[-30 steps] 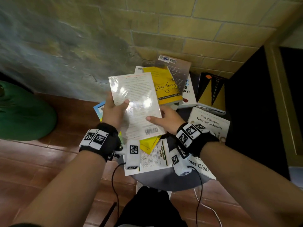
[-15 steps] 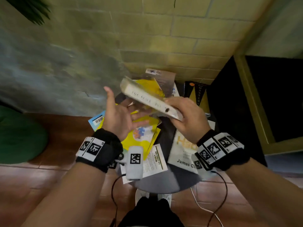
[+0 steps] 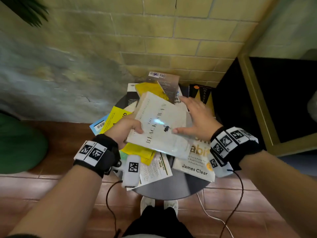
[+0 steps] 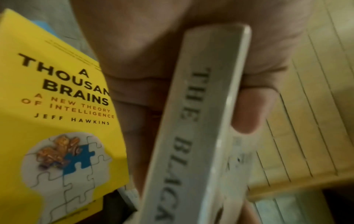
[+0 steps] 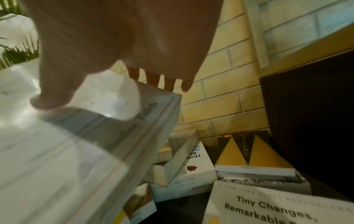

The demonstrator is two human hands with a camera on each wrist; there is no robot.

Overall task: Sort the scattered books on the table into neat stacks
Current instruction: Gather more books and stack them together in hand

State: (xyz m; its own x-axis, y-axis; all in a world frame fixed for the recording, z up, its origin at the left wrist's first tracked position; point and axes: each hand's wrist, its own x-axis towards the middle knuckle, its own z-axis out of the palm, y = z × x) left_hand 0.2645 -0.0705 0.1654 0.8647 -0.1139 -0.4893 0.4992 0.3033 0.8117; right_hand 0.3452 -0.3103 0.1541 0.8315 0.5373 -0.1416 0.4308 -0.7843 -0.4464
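Note:
A white book titled The Black Swan [image 3: 159,124] is held front cover up, tilted above the pile on the small round table [image 3: 171,189]. My left hand [image 3: 127,133] grips its spine edge; the left wrist view shows the spine [image 4: 195,121] with my thumb [image 4: 247,112] on the cover. My right hand [image 3: 197,117] is spread flat over the book's right side, fingers [image 5: 162,81] straight and thumb [image 5: 51,100] touching the cover [image 5: 76,151]. Under it lie a yellow book, A Thousand Brains [image 4: 57,106], and a white James Clear book [image 3: 197,162].
More books are scattered at the table's back: a brown one [image 3: 168,81], a black-and-yellow one [image 3: 204,93], a white one [image 5: 191,165]. A dark cabinet [image 3: 257,100] stands right, a green object [image 3: 17,143] left, brick wall behind. Cables hang from my wrists.
The white book was back cover up in both hands, then turned over by the right hand. Now it is front cover up in the left hand's grip, and the right hand has flattened.

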